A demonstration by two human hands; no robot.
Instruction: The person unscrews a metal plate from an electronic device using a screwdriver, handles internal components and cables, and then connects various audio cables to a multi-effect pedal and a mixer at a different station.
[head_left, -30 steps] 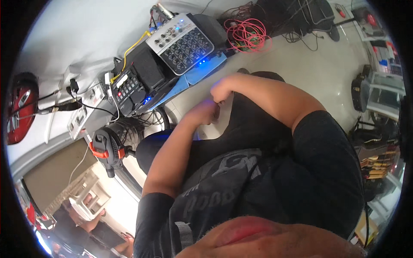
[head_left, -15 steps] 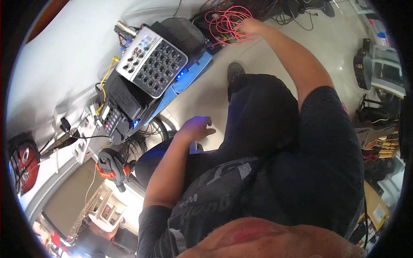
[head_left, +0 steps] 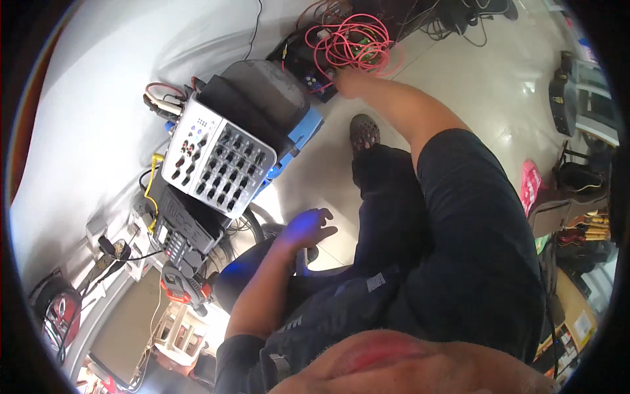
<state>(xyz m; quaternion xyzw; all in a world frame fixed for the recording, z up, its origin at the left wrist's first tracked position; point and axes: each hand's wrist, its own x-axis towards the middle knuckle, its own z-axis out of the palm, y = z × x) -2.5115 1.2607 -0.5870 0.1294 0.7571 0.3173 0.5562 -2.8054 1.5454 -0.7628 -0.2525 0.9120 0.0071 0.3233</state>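
Observation:
My right hand [head_left: 353,83] reaches far forward to the edge of a dark box with small knobs [head_left: 317,84] on the floor. Its fingertips are small and partly hidden, so whether they grip anything is unclear. Just beyond that hand lies a loose coil of pink cable [head_left: 354,41], partly over the dark box. My left hand [head_left: 305,230] hovers by my bent knee with its fingers apart and nothing in it, lit by blue light. A silver audio mixer [head_left: 220,157] with rows of black knobs is to the left of both hands.
Beside the mixer are a blue case edge [head_left: 305,128], a yellow cable [head_left: 152,190] and a black keypad device [head_left: 176,246]. An orange-and-black tool [head_left: 184,287] is at lower left. Dark cables [head_left: 453,29] lie on the pale floor; a black instrument case [head_left: 562,98] stands at right.
My right hand has moved left and nearer, from the pink cable to the dark box's edge. The view has shifted. My left hand stays by the knee, fingers apart.

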